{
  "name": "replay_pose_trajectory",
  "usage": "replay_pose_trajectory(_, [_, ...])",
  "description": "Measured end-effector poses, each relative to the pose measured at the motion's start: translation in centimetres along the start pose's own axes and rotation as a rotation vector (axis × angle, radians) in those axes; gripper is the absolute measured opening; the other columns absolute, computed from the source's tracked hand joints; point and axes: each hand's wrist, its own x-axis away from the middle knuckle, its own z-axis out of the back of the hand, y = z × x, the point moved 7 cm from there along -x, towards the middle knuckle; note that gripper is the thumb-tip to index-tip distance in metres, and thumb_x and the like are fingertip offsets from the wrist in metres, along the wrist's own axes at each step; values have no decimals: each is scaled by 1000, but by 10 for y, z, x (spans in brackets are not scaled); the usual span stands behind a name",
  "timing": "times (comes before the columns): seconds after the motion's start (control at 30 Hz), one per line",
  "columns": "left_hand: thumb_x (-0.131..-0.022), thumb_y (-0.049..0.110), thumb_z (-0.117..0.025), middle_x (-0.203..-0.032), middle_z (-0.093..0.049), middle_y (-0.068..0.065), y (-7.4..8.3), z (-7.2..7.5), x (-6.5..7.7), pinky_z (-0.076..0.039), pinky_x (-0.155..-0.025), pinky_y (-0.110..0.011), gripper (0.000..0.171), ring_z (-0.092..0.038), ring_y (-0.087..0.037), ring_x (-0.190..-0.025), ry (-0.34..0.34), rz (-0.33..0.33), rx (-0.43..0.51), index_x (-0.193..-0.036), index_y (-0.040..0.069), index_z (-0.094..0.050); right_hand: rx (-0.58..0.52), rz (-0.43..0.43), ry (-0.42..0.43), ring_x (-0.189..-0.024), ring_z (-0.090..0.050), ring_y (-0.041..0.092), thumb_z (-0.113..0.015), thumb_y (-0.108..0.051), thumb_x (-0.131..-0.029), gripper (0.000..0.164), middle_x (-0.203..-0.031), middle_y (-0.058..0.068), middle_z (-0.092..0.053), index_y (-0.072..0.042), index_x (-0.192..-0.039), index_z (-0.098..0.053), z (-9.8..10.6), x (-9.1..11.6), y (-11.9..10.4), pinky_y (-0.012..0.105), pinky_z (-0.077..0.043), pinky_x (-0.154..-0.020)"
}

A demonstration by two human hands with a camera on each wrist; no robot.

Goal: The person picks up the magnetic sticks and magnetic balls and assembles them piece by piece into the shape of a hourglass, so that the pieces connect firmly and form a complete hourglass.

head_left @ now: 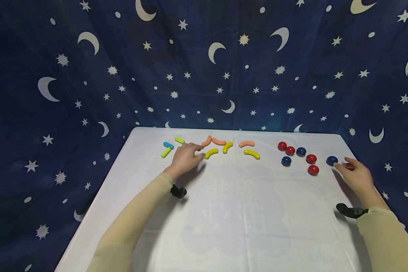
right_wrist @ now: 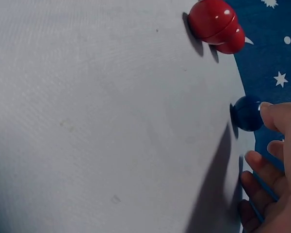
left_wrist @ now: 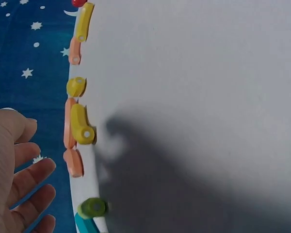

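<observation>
My left hand (head_left: 186, 158) hovers above the table with loosely bent fingers and nothing in them. Its fingertips are nearest a yellow banana-shaped piece (head_left: 211, 153); the left wrist view shows the hand (left_wrist: 26, 174) apart from the row. On the far right, my right hand (head_left: 357, 177) is beside a blue ball (head_left: 332, 161). In the right wrist view the thumb overlaps the edge of that ball (right_wrist: 247, 114), and whether it touches cannot be told. The other right fingers are loosely bent, away from the ball.
Two more yellow pieces (head_left: 251, 154) and several salmon curved pieces (head_left: 246, 144) lie mid-table. Green (head_left: 166, 152) and blue (head_left: 168, 145) sticks lie left. Several red balls (head_left: 313, 170) and two blue balls (head_left: 286, 161) sit right. A starry curtain (head_left: 197, 75) hangs behind the white table (head_left: 244, 211).
</observation>
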Motion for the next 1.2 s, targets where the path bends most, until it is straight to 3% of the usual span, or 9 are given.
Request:
replay_pose_trajectory(0.23, [-101,35,-63,-124,-70,-2,12,-14,-5,-44,-99,-46,36,-60,-25,-115,-29,-24,-40,-131,17,-71,53,-46,7,-133,-36,58,-47,-53,-103,85,-148,40,-36,8,-157,-21,-3,-2,5,70,-29,-108])
replay_pose_trajectory(0.37, [-100,34,-64,-117,-71,0,17,-21,-8,-45,-94,-43,35,-60,-23,-103,-35,-17,-69,-131,18,-71,66,-38,27,-135,-33,59,-49,-53,-103,84,-149,38,-37,5,-157,-24,-5,-2,6,73,-17,-109])
replay_pose_trajectory(0.47, [-99,35,-65,-116,-70,0,18,-24,-11,-45,-91,-41,37,-58,-21,-98,-32,1,-93,-132,19,-70,73,-21,43,-135,-29,60,-51,-51,-103,82,-149,38,-38,5,-157,-26,-7,-2,6,74,-15,-105])
replay_pose_trajectory(0.7, [-98,36,-66,-114,-69,1,20,-25,-21,-44,-89,-40,37,-56,-20,-97,-21,39,-105,-131,20,-71,56,-42,66,-135,-24,60,-53,-52,-102,83,-150,36,-39,1,-159,-26,-6,-4,7,75,-13,-104])
replay_pose_trajectory(0.87, [-98,35,-68,-111,-71,3,22,-30,-31,-43,-88,-43,34,-57,-21,-98,-48,81,-97,-128,20,-73,44,-58,66,-137,-23,60,-54,-52,-101,83,-150,36,-38,0,-159,-26,-5,-4,10,77,-8,-107])
replay_pose_trajectory(1.2, [-95,35,-72,-115,-73,2,22,-38,-40,-42,-88,-45,32,-59,-25,-99,-62,111,-123,-122,19,-75,58,-51,77,-135,-24,59,-55,-51,-101,81,-149,36,-40,-1,-159,-27,-6,-8,8,76,-12,-103])
